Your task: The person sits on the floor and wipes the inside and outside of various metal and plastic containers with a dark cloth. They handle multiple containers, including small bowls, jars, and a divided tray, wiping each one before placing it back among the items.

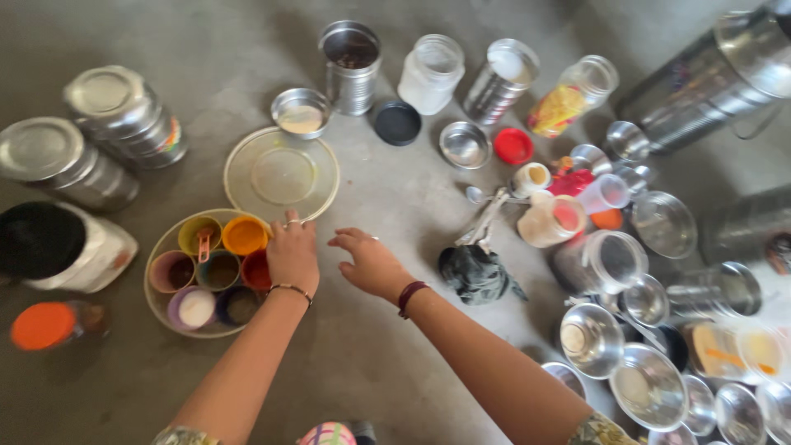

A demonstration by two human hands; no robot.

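Head view, looking down at a grey concrete floor (pixel 371 354). Both forearms enter from the bottom edge. Left hand (pixel 293 254), bangle at the wrist, rests on the right rim of a round spice box (pixel 159 306); its fingers (pixel 290 221) are bent and close together over the rim, nothing seen gripped. The box holds small coloured cups: orange cup (pixel 245 234), yellow-green cup (pixel 198 233), others pink, lilac, red. Right hand (pixel 371 262), dark band at the wrist, hovers palm down just beside the left, fingers loosely spread, empty. A dark crumpled bag (pixel 476 274) lies near, to its right. Beyond the left hand lies the clear round lid (pixel 281 174), flat, just beside the box. Farther: small steel bowl (pixel 301 113), open steel canister (pixel 350 56), black lid (pixel 398 123), red lid (pixel 513 146). Far left: two closed steel tins (pixel 124 114). Right side: a cluster of steel bowls (pixel 648 383) and jars.
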